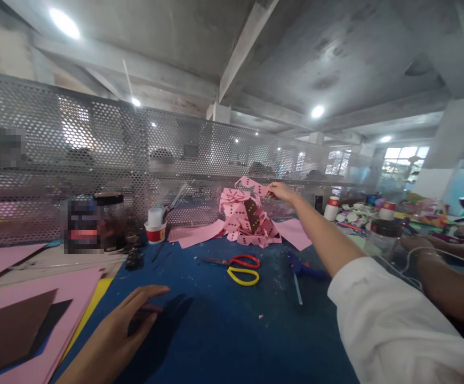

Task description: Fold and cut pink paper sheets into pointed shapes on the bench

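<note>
My right hand (282, 192) reaches far forward, thumb and fingers pinched on the end of a pink paper cutout (259, 189) with black dots. The cutout is at the top of a heap of similar dotted pink paper pieces (238, 213). A dark piece with yellow dots (252, 215) stands out in that heap. My left hand (130, 320) is over the near left of the blue table, fingers loosely apart and holding nothing. Between my hands lie scissors (243, 276) with one red and one yellow handle. A blue glue gun (306, 268) rests below my right forearm.
Pink sheets (78, 290) and a brown sheet (14, 333) are stacked at left. Behind them stand a lidded jar (111, 224) and a red-and-white cup (156, 234). A perforated metal screen (184, 160) runs along the back. At right are another jar (382, 240) and a co-worker's arm (444, 277).
</note>
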The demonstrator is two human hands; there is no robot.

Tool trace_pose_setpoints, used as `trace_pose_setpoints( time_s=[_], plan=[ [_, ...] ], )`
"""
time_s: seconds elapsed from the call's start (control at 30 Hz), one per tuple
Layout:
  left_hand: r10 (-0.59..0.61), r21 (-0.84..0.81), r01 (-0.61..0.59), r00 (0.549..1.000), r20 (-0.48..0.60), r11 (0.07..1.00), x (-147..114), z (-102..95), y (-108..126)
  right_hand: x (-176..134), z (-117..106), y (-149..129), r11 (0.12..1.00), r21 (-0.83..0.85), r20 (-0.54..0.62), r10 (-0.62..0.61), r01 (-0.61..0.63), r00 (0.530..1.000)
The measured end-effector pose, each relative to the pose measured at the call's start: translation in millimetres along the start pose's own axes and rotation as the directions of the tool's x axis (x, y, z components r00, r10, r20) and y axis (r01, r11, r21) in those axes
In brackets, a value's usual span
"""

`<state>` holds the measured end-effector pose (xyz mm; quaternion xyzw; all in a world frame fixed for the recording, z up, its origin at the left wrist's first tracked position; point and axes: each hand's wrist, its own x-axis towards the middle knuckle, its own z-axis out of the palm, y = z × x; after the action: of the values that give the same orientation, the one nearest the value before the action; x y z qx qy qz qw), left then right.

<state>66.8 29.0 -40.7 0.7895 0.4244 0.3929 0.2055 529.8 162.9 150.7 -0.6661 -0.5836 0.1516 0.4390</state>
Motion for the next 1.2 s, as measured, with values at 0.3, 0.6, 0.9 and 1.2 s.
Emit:
trace_pose_setpoints(
  time_s=[0.3,0.6,0.9,1.2],
  plan=[
    [0.026,0.044,-0.026,1.000,0.001,0.999,-0.9,0.7,-0.9,23.2,24.5,-16.4,0.997,-0.061,0.032,0.043,-0.041,0.999],
    [0.041,0.078,-0.041,0.999,-0.003,0.996,-3.0,-0.3,-1.4,35.5,41.5,-19.5,0.983,-0.166,-0.004,0.079,-0.079,0.997],
    [0.059,0.045,-0.059,0.998,-0.006,0.997,-0.4,0.3,0.2,28.7,47.8,-21.6,0.959,-0.279,0.015,0.046,-0.040,0.999],
    [0.088,0.043,-0.088,0.996,0.006,0.995,-1.7,0.9,-7.7,6.8,36.2,-23.0,0.943,-0.328,-0.074,-0.087,0.058,0.993]
  ],
)
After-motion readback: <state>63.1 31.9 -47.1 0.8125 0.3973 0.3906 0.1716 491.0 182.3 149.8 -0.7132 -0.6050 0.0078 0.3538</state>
